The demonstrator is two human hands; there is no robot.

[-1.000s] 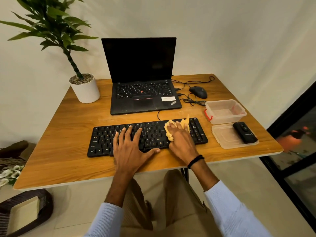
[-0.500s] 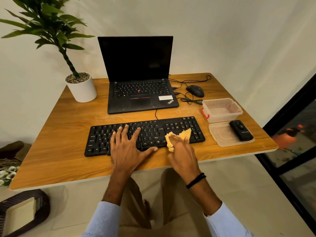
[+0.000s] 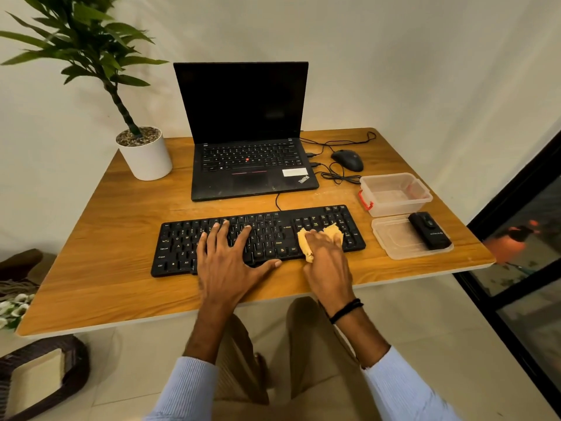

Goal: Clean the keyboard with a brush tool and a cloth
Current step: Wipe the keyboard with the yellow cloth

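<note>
home desk, laptop (image 3: 243, 141), potted plant (image 3: 142, 150)

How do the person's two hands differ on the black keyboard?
The left hand lies flat, fingers spread, on the middle of the keyboard; the right hand sits on its right part. The left hand holds nothing; the right hand holds a bunched yellow cloth. The right wrist wears a black band; the left wrist is bare. Both rest on the keyboard.

We list, on the wooden table (image 3: 106, 238): one black keyboard (image 3: 273, 235), our left hand (image 3: 226, 262) spread flat on its keys, our right hand (image 3: 326, 262) gripping a yellow cloth (image 3: 305, 243) (bunched) against its right end; open laptop (image 3: 243, 117); mouse (image 3: 347, 159); clear container (image 3: 394, 192); lid (image 3: 394, 241) bearing a black device (image 3: 428, 230); potted plant (image 3: 145, 156).
</note>
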